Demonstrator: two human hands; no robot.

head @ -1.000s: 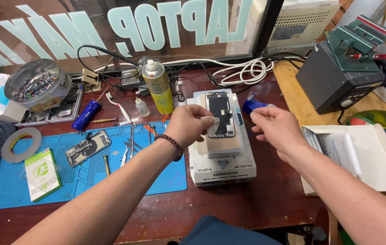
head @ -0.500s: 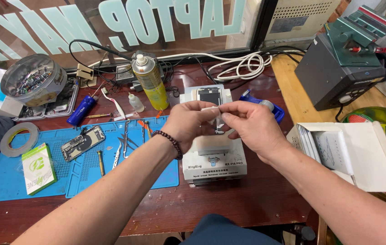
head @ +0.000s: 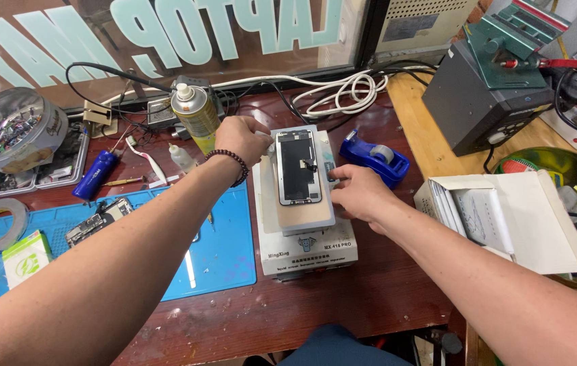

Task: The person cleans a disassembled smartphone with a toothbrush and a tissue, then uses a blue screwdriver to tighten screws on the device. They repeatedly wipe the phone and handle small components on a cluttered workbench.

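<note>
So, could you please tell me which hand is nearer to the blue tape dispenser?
Right. The right hand lies just beside the blue tape dispenser; the left hand sits across the phone screen.

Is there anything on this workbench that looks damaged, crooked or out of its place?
Yes. An opened phone lies askew on the blue mat, its insides exposed. The phone screen on the white heating machine sits straight between the left hand and right hand.
</note>
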